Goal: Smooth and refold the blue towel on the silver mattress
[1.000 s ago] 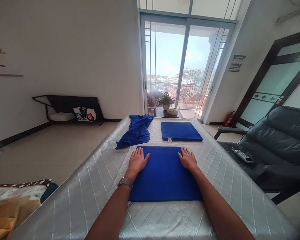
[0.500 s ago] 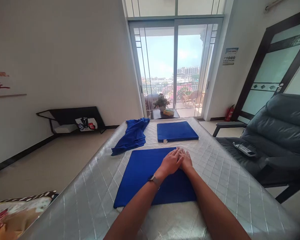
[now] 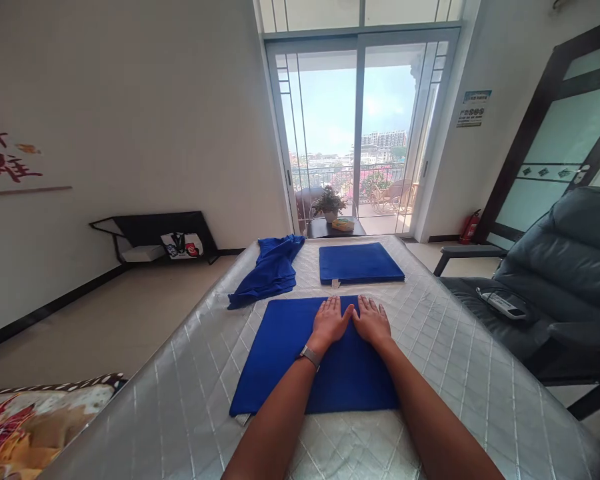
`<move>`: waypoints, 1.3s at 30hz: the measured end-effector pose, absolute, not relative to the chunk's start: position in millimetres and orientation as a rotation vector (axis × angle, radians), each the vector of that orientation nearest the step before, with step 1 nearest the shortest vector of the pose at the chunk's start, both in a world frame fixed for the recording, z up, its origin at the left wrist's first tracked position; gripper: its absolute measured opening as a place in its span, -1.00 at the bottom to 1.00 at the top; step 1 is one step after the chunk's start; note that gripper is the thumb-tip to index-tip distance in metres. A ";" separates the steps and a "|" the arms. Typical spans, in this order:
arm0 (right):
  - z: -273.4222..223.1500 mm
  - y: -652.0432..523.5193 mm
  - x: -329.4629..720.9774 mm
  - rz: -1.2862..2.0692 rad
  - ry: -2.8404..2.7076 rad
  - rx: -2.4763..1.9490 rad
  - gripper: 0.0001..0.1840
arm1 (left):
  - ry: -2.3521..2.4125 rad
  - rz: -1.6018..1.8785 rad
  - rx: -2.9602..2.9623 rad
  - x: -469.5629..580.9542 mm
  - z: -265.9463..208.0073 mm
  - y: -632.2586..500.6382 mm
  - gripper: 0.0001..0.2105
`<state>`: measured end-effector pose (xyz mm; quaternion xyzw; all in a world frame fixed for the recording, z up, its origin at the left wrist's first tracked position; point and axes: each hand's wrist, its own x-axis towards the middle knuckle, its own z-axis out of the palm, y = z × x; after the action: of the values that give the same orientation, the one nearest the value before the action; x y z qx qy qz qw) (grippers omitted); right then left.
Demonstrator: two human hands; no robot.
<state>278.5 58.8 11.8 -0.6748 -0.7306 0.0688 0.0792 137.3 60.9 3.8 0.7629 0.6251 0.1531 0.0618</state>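
A folded blue cloth (image 3: 275, 353) lies flat in front of me on a silver quilted mattress (image 3: 190, 393). My left hand (image 3: 333, 320) rests palm down on its far half, fingers stretched out. Beside it my right hand (image 3: 373, 320) lies flat near the cloth's far right corner, fingers extended. The two thumbs meet or nearly meet. Beyond my hands sits a second blue cloth (image 3: 361, 262), neatly folded with a small white tag at its near edge. A crumpled blue cloth (image 3: 270, 272) lies to the far left.
A dark armchair (image 3: 555, 267) with a white device (image 3: 503, 305) on its seat stands to the right. Past the mattress is a small table (image 3: 317, 229) with a potted plant (image 3: 330, 202). A patterned blanket (image 3: 40, 427) shows at lower left, a black rack (image 3: 160, 230) by the wall.
My hands, which overlapped at the cloth's far edge, have moved apart to lie side by side. The left hand has shifted left and the view has turned slightly left.
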 end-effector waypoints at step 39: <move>15.7 60.7 279.5 0.156 -2.234 -2.136 -0.27 | 2.262 0.440 2.096 -23.2 -5.1 45.9 -0.15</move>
<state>279.5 60.7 15.7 -0.6899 -0.7218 0.0505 0.0233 -23.2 45.9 -5.1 0.6728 0.7261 0.1412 0.0135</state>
